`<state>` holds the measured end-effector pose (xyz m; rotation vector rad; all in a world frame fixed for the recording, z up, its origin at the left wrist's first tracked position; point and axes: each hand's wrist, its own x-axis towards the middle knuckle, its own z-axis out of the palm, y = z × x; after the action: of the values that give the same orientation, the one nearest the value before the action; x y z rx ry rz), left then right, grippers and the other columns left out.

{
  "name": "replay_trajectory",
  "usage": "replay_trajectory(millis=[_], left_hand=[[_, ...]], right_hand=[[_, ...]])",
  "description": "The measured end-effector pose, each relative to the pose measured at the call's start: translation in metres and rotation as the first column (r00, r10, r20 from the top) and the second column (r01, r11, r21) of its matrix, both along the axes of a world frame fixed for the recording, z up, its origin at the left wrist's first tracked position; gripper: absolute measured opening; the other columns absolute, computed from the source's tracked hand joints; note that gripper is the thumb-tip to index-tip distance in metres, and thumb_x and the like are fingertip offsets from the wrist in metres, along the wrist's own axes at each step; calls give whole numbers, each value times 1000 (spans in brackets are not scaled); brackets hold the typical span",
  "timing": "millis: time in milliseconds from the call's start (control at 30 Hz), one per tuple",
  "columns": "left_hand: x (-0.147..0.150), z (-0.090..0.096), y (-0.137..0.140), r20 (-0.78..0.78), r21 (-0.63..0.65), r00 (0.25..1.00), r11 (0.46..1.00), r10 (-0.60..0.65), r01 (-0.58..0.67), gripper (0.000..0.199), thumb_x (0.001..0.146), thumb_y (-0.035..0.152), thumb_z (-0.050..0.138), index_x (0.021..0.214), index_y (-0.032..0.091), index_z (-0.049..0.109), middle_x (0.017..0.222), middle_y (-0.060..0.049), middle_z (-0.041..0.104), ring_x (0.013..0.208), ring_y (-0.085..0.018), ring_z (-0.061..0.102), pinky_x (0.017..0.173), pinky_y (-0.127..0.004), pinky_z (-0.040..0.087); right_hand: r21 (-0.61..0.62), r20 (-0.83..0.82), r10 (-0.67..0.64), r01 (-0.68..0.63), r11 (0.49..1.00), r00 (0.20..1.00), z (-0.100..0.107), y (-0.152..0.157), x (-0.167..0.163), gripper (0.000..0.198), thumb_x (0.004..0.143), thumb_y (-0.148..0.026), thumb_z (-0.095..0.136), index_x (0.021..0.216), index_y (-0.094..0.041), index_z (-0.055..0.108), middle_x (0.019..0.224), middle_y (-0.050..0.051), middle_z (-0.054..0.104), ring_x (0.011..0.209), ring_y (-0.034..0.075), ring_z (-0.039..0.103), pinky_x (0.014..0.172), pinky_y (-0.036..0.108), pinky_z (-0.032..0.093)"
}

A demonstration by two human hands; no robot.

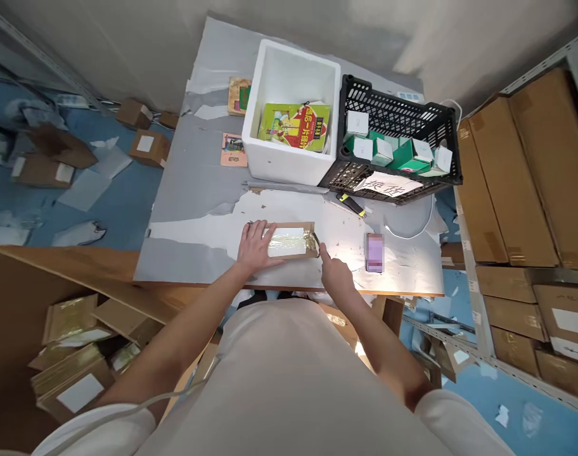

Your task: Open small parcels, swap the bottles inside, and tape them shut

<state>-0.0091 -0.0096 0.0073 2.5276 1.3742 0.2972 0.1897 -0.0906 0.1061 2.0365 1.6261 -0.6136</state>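
Note:
A flat brown cardboard parcel (pixel 289 240) lies near the table's front edge, with a white label and clear, shiny tape across its top. My left hand (pixel 256 246) grips its left end, thumb on top and fingers along the far corner. At the right end of the parcel, my right hand (pixel 335 273) is closed, forefinger pointing forward. In it is a slim dark knife-like tool (pixel 316 238) touching the taped end; most of it is hidden by the fingers. A black and yellow box cutter (pixel 350 204) rests on the table beyond the right hand.
Behind stand a white foam box (pixel 289 166) with colourful booklets and a black plastic crate (pixel 398 111) holding green-and-white boxes. A phone (pixel 374 253) and a white cable (pixel 407 237) lie to the right. Cartons (pixel 517 183) fill the right shelf; a large carton (pixel 13 304) with parcels is left.

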Motion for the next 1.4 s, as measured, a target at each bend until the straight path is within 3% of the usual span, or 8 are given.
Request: replay_trajectory(millis=[467,667,900,1000,1133,1233,1300,1400], left_hand=[[2,0,0,36,6,999,1000,-9,9,106,55,72,63,139,13,36,136,-21,39,126,-39,32,109,-53,11],[1,-1,1,62,-13,998,1000,-19,20,106,54,73,64,138,13,36,136,-21,39,125,-40,32,109,-54,11],[1,-5,4,94,-52,995,998,-19,24,113,50,74,67,140,14,34,141,-22,35,131,-41,28,111,-55,7],[-8,-3,4,175,-72,983,995,-55,69,114,52,72,67,143,16,28,150,-20,23,138,-41,16,111,-57,7],[-36,-12,-7,377,-134,922,990,85,-36,124,52,66,73,147,17,10,155,-18,3,141,-39,1,112,-56,12],[-56,-38,-23,451,-425,819,892,355,-153,129,47,56,80,147,18,9,153,-19,12,140,-37,17,112,-52,21],[-60,-58,-32,473,-628,714,766,516,-137,111,51,53,77,143,16,27,146,-19,34,133,-35,35,109,-51,28],[-55,-76,-38,532,-734,583,678,615,-45,85,59,54,70,129,13,47,132,-15,53,121,-30,50,104,-45,38]], right_hand=[[-22,-17,-62,62,998,998,0,5,-11,73,83,-3,45,147,-14,11,92,16,66,87,24,64,66,28,46],[-55,-58,-28,25,998,998,-15,-22,-7,71,83,-5,45,146,-15,15,89,14,66,82,25,64,63,28,42],[194,-224,-157,202,960,962,-1,-66,18,57,89,-19,39,145,-22,25,82,8,67,75,23,63,65,30,40],[310,-546,-295,516,798,784,-25,-65,33,62,90,-31,37,148,-24,15,86,5,67,70,19,62,63,29,44],[112,-884,-320,818,564,342,-83,-42,46,56,81,-41,48,133,-19,42,97,6,66,76,17,62,65,29,48],[-18,-942,-293,852,523,160,-114,-24,49,46,68,-39,59,109,-18,56,96,6,65,67,15,59,60,29,48],[-104,-954,-291,837,538,69,-126,-16,49,51,59,-35,67,106,-19,56,91,4,65,60,13,56,56,28,46],[-183,-951,-310,810,558,-2,-135,-10,43,58,49,-32,74,102,-18,55,74,-1,62,56,12,53,54,28,45]])
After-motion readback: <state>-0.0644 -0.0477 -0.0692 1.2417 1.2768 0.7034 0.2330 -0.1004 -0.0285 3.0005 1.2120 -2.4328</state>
